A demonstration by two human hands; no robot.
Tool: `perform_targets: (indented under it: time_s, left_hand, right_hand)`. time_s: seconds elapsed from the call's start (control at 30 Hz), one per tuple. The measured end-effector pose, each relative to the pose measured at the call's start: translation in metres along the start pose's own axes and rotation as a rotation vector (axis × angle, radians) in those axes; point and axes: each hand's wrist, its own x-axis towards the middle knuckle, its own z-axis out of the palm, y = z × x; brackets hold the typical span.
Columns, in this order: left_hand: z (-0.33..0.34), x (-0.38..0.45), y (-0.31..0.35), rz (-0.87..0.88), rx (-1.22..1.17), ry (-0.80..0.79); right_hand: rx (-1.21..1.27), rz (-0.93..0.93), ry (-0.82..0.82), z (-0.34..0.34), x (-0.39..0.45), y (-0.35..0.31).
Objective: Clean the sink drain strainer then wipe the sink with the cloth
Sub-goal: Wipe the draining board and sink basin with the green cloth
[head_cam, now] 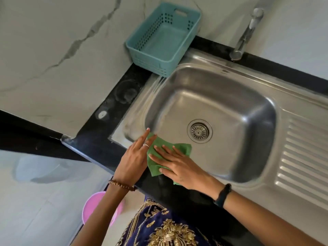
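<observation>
Two of my hands, my left hand and my right hand; one green cloth; one steel sink, one drain strainer; one tap; one teal basket; one pink tub; one ring, two wristbands

Black counter: steel sink inset, teal basket on corner.

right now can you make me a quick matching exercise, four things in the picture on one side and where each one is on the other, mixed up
Things:
1. green cloth
2. drain strainer
3. teal basket
4. faucet

Places:
A. centre of the sink basin floor
B. back rim of the sink, right of the basket
C. under the right hand, on the sink's front edge
D. back left corner, against the wall

Pairs: 1-C, 2-A, 3-D, 4-B
</observation>
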Motion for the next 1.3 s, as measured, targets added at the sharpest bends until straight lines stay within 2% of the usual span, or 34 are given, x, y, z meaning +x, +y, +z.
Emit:
perform_targets:
  time_s: [0.13,0.23,0.37,0.47,0.53,0.67,0.77,0.97,1.07,1.13,1.2,1.23,1.3]
  left_hand:
    - [-0.032,0.023,-0.040,-0.048,0.006,0.051]
    - [-0.047,0.043,-0.060,-0.071,-0.004,0.084]
    - [-0.055,0.071,-0.071,0.004,-0.011,0.072]
    - [-0.056,0.092,-0.070,0.099,0.011,0.039]
    - [-0.055,0.107,-0.068,0.151,0.081,-0.018]
    - [-0.049,0.135,-0.070,0.106,0.191,-0.093]
    - [-0.045,0.148,-0.070,0.118,0.238,-0.056]
    - [-0.045,0.158,-0.070,0.145,0.097,-0.029]
    - [-0.039,0.164,-0.067,0.165,0.058,-0.085]
    - [-0.034,0.168,-0.066,0.168,0.074,-0.126]
    - [-0.030,0.174,-0.065,0.165,0.122,-0.142]
    - [-0.029,0.176,-0.065,0.168,0.155,-0.143]
    - [-0.027,0.181,-0.064,0.176,0.203,-0.124]
  right_hand:
    - [-0.032,0.048,0.060,0.002,0.060,-0.024]
    - [-0.007,0.202,0.197,0.008,0.098,-0.044]
    - [0.117,0.456,0.371,0.006,0.143,-0.055]
    - [0.202,0.546,0.449,-0.004,0.172,-0.047]
    - [0.292,0.563,0.524,-0.009,0.184,-0.039]
    - [0.420,0.517,0.745,-0.019,0.198,-0.027]
    - [0.273,0.455,0.960,-0.028,0.208,-0.006]
    - [0.497,0.381,0.943,-0.041,0.208,0.015]
    - [0.649,0.358,0.940,-0.028,0.192,0.001]
    - [0.705,0.406,0.898,-0.021,0.180,-0.008]
    - [0.900,0.465,0.836,-0.021,0.178,-0.011]
    - [1.002,0.460,0.853,-0.023,0.179,-0.010]
    - [1.018,0.476,0.893,-0.022,0.184,0.002]
